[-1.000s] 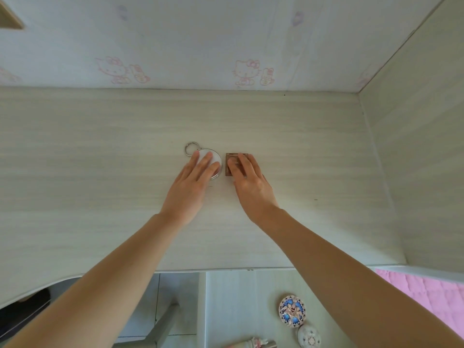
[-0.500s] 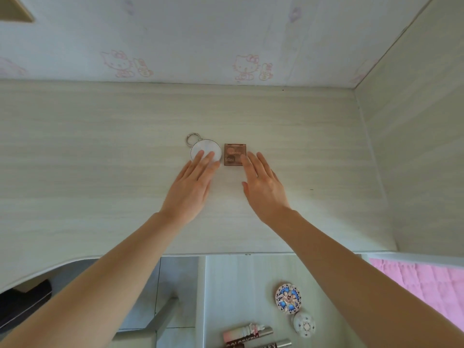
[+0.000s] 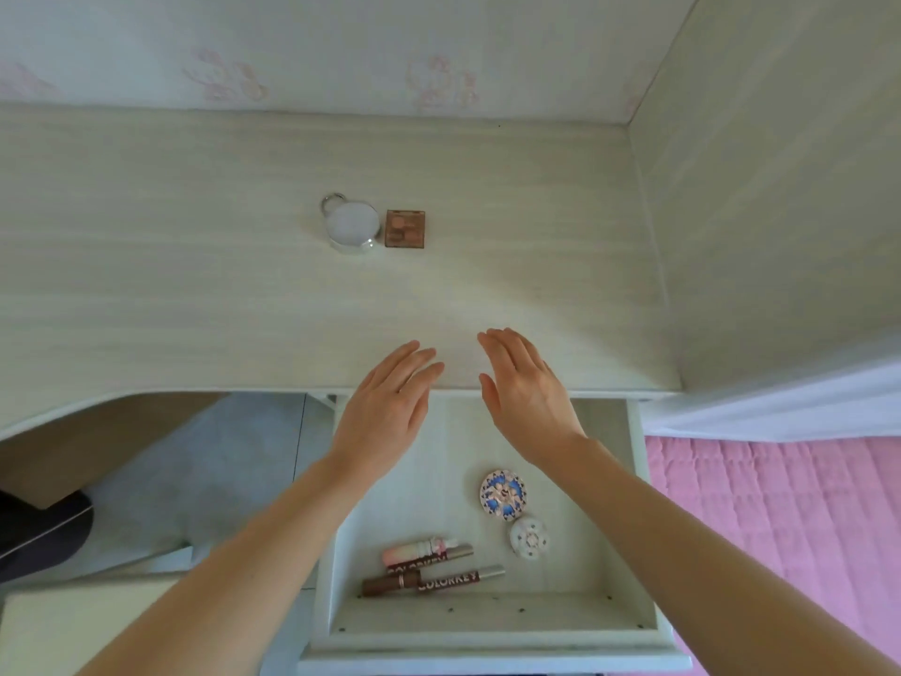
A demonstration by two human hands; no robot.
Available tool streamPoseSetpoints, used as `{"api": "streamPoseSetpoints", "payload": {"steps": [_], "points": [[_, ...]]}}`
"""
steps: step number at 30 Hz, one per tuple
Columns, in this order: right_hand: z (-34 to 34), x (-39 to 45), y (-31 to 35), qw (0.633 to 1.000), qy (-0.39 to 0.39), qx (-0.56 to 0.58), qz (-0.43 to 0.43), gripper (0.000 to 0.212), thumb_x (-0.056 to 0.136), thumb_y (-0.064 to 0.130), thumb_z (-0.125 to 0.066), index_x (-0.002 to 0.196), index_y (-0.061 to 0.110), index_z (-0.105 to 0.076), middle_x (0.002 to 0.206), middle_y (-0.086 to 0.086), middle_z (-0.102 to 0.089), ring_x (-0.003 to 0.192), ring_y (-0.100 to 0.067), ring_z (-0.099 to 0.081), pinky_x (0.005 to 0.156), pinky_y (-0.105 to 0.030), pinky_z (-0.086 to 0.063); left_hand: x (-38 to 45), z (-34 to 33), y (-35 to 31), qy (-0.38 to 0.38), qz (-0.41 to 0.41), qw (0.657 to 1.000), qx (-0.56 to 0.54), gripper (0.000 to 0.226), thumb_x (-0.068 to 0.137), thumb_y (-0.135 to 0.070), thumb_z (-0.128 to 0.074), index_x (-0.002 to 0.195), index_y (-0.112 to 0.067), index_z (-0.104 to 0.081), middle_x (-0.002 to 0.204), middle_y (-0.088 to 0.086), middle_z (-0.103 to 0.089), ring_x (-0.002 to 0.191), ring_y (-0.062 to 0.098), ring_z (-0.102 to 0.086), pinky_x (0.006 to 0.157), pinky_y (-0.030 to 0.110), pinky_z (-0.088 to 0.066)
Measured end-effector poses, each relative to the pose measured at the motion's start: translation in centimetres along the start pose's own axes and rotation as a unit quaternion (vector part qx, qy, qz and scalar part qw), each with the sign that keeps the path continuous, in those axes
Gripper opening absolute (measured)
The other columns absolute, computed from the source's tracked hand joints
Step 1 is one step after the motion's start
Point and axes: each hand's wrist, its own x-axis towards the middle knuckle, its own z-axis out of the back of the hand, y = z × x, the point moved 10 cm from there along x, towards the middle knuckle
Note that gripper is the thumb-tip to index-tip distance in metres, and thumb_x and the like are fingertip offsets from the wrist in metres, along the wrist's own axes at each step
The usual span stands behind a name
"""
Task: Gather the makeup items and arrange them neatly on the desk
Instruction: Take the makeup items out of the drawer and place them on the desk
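A round white compact with a metal ring [image 3: 353, 225] and a small square brown palette [image 3: 405, 228] lie side by side on the pale desk [image 3: 195, 265]. Below the desk edge an open drawer [image 3: 487, 622] holds a round blue patterned compact [image 3: 503, 495], a smaller round white compact [image 3: 530, 538], a pink tube [image 3: 419, 551] and two brown lip gloss tubes [image 3: 434, 580]. My left hand [image 3: 385, 407] and my right hand [image 3: 524, 387] hover empty over the desk's front edge, fingers straight, well short of the two items on the desk.
A side panel [image 3: 760, 212] walls the desk on the right, and a wall with pink cartoon prints [image 3: 341, 51] stands behind. A pink quilt [image 3: 780, 529] lies right of the drawer. A dark object [image 3: 39, 534] sits on the floor at left.
Both hands have let go of the white compact and the brown palette and drawn back to the desk's front edge. The view has tilted down, showing the open drawer.
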Motion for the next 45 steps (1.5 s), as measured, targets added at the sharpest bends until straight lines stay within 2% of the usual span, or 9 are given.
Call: {"api": "streamPoseSetpoints", "payload": {"steps": [7,11,14,19,22,27,32,40,45], "points": [[-1.4,-8.6,-2.9,0.999,0.005,0.034,-0.023,0.037,0.086,0.003,-0.062,0.123,0.000,-0.058,0.119,-0.011,-0.062,0.113,-0.028,-0.058,0.090,-0.035,-0.052,-5.5,-6.1,-5.1,0.043,0.012,0.999,-0.014,0.026,0.089,-0.007,-0.063,0.114,-0.007,-0.067,0.116,0.005,-0.067,0.120,0.026,-0.056,0.097,0.040,-0.050],[-6.2,-12.7,-5.9,0.992,0.090,0.050,-0.078,0.041,0.093,0.009,-0.054,0.133,0.003,-0.050,0.126,-0.009,-0.057,0.122,-0.025,-0.049,0.093,-0.033,-0.050,-7.3,-11.0,-5.5,0.093,0.054,0.993,-0.042,0.025,0.089,-0.008,-0.062,0.114,-0.007,-0.067,0.107,0.005,-0.068,0.110,0.025,-0.059,0.090,0.039,-0.052],[-10.2,-15.7,-8.3,0.977,0.153,0.066,-0.134,0.042,0.097,0.017,-0.048,0.138,0.008,-0.042,0.132,-0.007,-0.051,0.126,-0.023,-0.043,0.095,-0.031,-0.047,-9.0,-15.2,-4.1,0.138,0.146,0.975,-0.095,0.022,0.092,-0.013,-0.058,0.112,-0.009,-0.068,0.106,0.003,-0.067,0.111,0.021,-0.055,0.088,0.035,-0.050],[-15.5,-20.3,-13.2,0.886,0.206,0.195,-0.367,0.045,0.095,0.028,-0.054,0.135,0.009,-0.044,0.130,-0.010,-0.049,0.110,-0.026,-0.054,0.088,-0.029,-0.044,-10.7,-20.7,-2.1,0.191,0.273,0.932,-0.140,0.030,0.094,-0.023,-0.056,0.123,-0.014,-0.060,0.120,0.003,-0.059,0.116,0.021,-0.049,0.092,0.037,-0.047],[-17.8,-22.1,-14.1,0.846,0.233,0.220,-0.427,0.053,0.092,0.031,-0.058,0.137,0.009,-0.040,0.133,-0.010,-0.044,0.114,-0.027,-0.051,0.093,-0.033,-0.043,-11.1,-22.7,-1.9,0.200,0.311,0.918,-0.140,0.040,0.092,-0.026,-0.060,0.130,-0.015,-0.054,0.127,0.005,-0.052,0.120,0.023,-0.046,0.094,0.038,-0.046],[-19.6,-23.1,-13.9,0.832,0.267,0.214,-0.438,0.069,0.082,0.038,-0.068,0.136,0.009,-0.034,0.131,-0.011,-0.036,0.113,-0.032,-0.050,0.093,-0.035,-0.043,-11.3,-24.2,-2.1,0.208,0.324,0.919,-0.087,0.056,0.084,-0.034,-0.068,0.135,-0.018,-0.048,0.132,0.005,-0.044,0.122,0.026,-0.037,0.091,0.036,-0.048],[-20.0,-22.8,-13.5,0.852,0.266,0.181,-0.413,0.057,0.081,0.031,-0.071,0.124,0.007,-0.042,0.125,-0.012,-0.039,0.110,-0.033,-0.052,0.093,-0.039,-0.047,-11.3,-24.6,-2.9,0.212,0.299,0.930,-0.024,0.060,0.080,-0.040,-0.072,0.129,-0.015,-0.050,0.128,0.004,-0.044,0.118,0.026,-0.039,0.089,0.033,-0.049],[-20.6,-23.3,-13.0,0.864,0.255,0.177,-0.395,0.054,0.081,0.028,-0.071,0.118,0.007,-0.039,0.122,-0.013,-0.040,0.111,-0.030,-0.042,0.089,-0.033,-0.040,-11.5,-23.8,-3.7,0.180,0.303,0.934,-0.051,0.057,0.074,-0.030,-0.080,0.114,-0.008,-0.045,0.112,0.008,-0.055,0.111,0.025,-0.047,0.082,0.034,-0.051],[-20.4,-24.1,-13.2,0.860,0.261,0.188,-0.396,0.056,0.074,0.026,-0.076,0.113,0.015,-0.038,0.115,-0.007,-0.042,0.104,-0.025,-0.043,0.083,-0.029,-0.041,-12.5,-23.4,-4.5,0.176,0.295,0.933,-0.108,0.049,0.076,-0.018,-0.079,0.105,-0.010,-0.041,0.096,0.006,-0.059,0.088,0.020,-0.058,0.068,0.029,-0.050]]}}
